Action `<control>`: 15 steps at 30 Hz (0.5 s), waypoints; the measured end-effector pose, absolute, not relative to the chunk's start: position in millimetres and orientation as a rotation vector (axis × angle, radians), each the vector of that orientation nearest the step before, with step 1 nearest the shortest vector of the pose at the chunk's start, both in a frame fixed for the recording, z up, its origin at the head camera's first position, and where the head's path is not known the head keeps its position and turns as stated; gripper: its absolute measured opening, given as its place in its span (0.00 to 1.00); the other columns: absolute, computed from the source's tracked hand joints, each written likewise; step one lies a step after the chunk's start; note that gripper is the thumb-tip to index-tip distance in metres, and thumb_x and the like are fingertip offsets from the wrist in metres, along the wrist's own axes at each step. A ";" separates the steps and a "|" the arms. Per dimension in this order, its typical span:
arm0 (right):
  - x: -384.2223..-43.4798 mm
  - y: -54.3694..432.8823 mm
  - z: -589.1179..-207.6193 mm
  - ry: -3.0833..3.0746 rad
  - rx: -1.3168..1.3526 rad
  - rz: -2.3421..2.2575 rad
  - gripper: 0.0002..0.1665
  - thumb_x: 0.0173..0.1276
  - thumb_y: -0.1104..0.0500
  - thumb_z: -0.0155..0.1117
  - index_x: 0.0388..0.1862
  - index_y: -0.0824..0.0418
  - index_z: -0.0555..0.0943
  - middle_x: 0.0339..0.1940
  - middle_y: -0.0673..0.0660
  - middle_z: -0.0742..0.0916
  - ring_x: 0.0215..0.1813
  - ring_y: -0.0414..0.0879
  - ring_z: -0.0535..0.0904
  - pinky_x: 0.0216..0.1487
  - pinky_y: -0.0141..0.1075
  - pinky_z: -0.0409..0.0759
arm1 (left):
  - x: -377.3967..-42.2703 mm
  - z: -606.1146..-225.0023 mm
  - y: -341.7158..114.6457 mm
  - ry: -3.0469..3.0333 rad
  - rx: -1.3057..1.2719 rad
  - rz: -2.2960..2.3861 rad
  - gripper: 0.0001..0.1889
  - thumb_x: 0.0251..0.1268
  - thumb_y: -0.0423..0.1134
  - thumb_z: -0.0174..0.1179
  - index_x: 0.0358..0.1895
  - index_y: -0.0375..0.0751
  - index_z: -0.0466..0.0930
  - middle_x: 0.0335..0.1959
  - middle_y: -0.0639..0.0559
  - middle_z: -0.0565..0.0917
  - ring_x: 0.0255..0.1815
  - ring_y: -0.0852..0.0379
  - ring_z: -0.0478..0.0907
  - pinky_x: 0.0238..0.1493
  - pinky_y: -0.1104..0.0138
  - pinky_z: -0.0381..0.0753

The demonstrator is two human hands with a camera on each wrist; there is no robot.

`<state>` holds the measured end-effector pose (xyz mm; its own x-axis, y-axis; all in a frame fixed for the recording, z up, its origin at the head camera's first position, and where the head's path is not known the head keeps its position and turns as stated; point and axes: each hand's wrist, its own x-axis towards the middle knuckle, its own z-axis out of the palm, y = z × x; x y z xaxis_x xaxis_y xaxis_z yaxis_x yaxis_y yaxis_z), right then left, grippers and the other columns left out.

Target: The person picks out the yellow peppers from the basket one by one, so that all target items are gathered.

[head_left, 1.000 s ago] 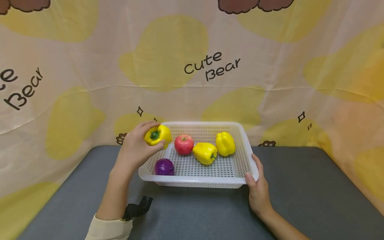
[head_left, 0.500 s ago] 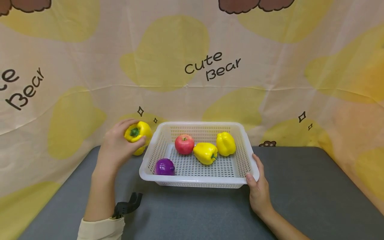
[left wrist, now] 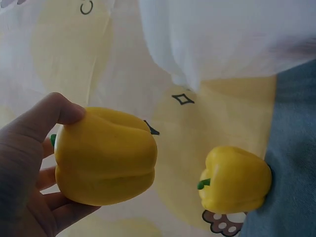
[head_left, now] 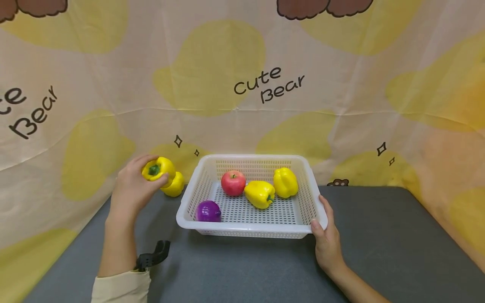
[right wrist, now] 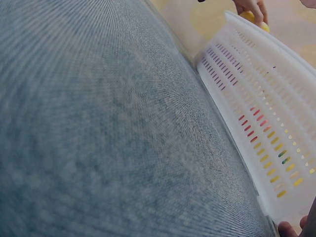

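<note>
My left hand [head_left: 132, 185] grips a yellow bell pepper [left wrist: 106, 155] with a green stem, held in the air left of the basket. Behind it another yellow bell pepper [left wrist: 237, 180] stands on the table, partly covered by the held one in the head view. My right hand [head_left: 327, 244] holds the near right corner of the white plastic basket [head_left: 250, 227], thumb over the rim. Inside lie a red apple [head_left: 233, 183], a purple round onion-like vegetable [head_left: 208, 211] and two yellow bell peppers, one on its side [head_left: 259, 194] and one at the right [head_left: 286, 182].
The dark grey table [head_left: 242, 269] runs up to a hanging cloth [head_left: 212, 84] printed with yellow patches and lettering. A black strap with a protruding mount [head_left: 153, 254] sits on the left wrist.
My left hand has carried the yellow pepper from over the basket's left rim out to the left, uncovering the other pepper on the table. The right hand and basket stay in place.
</note>
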<state>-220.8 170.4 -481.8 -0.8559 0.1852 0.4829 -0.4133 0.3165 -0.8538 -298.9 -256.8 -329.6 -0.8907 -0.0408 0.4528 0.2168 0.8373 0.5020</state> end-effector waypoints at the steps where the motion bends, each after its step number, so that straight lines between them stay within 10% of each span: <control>1: -220.9 170.3 -482.1 -2.085 0.204 1.575 0.38 0.75 0.62 0.46 0.82 0.52 0.53 0.75 0.70 0.71 0.62 0.29 0.74 0.57 0.14 0.71 | -299.9 -331.1 -258.4 -2.570 -0.128 -0.768 0.32 0.62 0.51 0.67 0.68 0.42 0.75 0.69 0.36 0.74 0.68 0.31 0.70 0.65 0.34 0.69; 15: -220.4 170.4 -483.0 -2.093 0.201 1.553 0.38 0.75 0.62 0.46 0.82 0.52 0.53 0.75 0.69 0.71 0.62 0.29 0.74 0.57 0.14 0.70 | -313.4 -350.6 -252.7 -2.686 -0.172 -0.699 0.31 0.60 0.48 0.68 0.66 0.40 0.77 0.64 0.35 0.79 0.58 0.36 0.73 0.56 0.39 0.76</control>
<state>-220.4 170.4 -483.0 -0.8527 0.1844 0.4888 -0.4144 0.3311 -0.8477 -313.4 -252.7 -350.6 -0.9282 0.0267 0.3711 0.2043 0.8702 0.4483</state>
